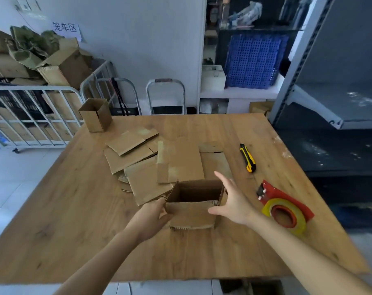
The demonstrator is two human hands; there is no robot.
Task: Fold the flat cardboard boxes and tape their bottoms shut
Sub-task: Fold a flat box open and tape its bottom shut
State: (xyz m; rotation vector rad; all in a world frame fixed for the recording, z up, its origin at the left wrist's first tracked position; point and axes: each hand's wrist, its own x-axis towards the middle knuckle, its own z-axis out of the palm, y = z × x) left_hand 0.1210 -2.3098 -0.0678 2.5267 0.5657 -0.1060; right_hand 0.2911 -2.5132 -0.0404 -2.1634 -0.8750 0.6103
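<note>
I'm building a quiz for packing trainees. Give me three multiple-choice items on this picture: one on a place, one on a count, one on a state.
1. Where does the tape dispenser lie relative to the held box?
A. To its right. B. To its left. C. Inside it.
2. How many boxes stand opened up on the table?
A. One. B. Two. C. Four.
3. How is the right hand?
A. Gripping the knife. B. Curled round the tape. C. Open, fingers spread.

Answers:
1 A, it lies on the wood to the right of the box.
2 B, the held box plus the far box at the back left corner.
3 C, its fingers are straight by the box's right wall and hold nothing.
</note>
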